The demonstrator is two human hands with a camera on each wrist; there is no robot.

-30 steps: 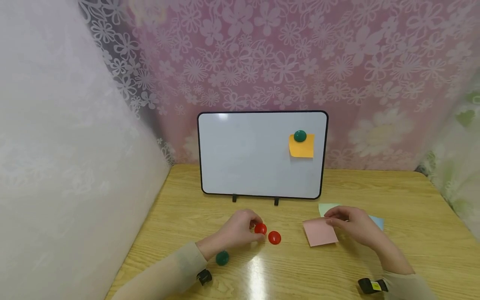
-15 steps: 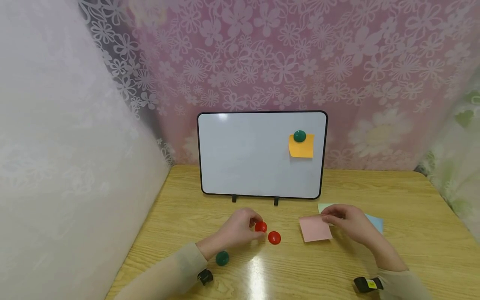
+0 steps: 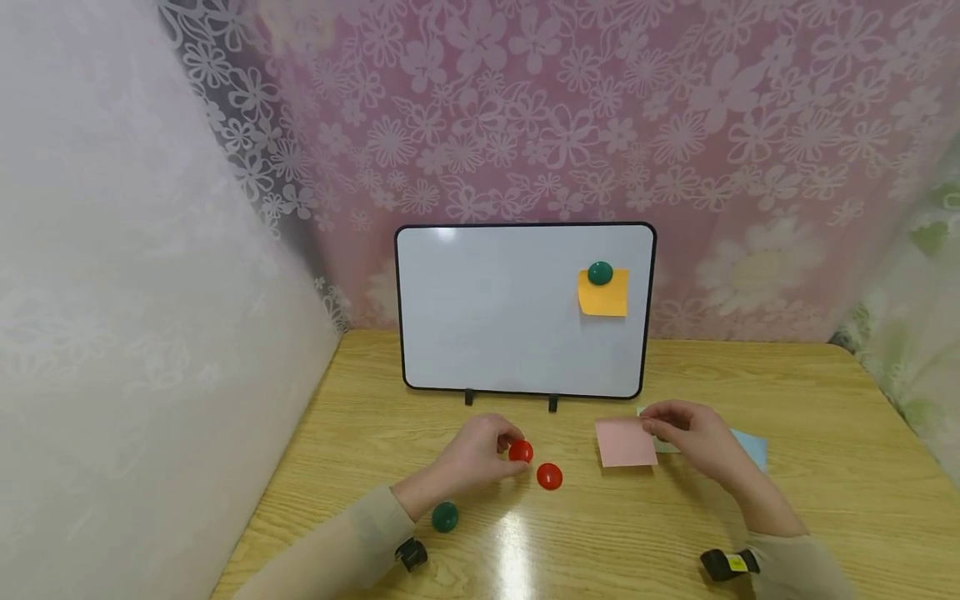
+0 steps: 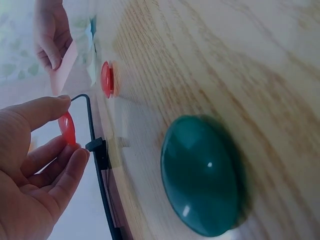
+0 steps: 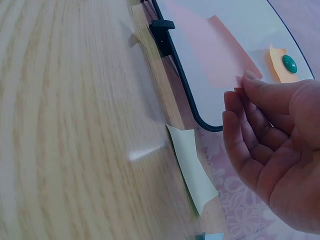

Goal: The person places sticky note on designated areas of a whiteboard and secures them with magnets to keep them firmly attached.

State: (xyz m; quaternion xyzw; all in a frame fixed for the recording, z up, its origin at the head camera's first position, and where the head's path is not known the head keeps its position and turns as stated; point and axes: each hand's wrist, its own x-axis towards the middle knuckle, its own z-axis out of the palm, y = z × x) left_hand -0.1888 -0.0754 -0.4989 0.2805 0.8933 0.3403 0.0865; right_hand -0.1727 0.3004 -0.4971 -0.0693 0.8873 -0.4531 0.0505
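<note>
My left hand point(image 3: 478, 454) pinches a round red magnet point(image 4: 67, 128) by its edges between thumb and fingers, above the table. A second red magnet point(image 3: 550, 477) lies on the wood just right of that hand. My right hand point(image 3: 697, 437) pinches a pink sticky note point(image 3: 626, 442) by its upper right corner; the note hangs in the air in front of the whiteboard's lower right. Left of the whiteboard's right edge, a green magnet point(image 3: 600, 272) holds an orange sticky note point(image 3: 603, 302) on the board. Another green magnet point(image 4: 202, 175) lies near my left wrist.
The black-framed whiteboard point(image 3: 495, 317) stands upright on small black feet point(image 3: 552, 403) at the back of the wooden table point(image 3: 360, 433). Behind my right hand lie a pale green note point(image 5: 189, 162) and a blue note point(image 3: 752, 450). Flowered cloth hangs behind.
The right hand has lifted the pink note and moved slightly left and toward the board. The left hand has raised its red magnet a little, otherwise staying nearly in place.
</note>
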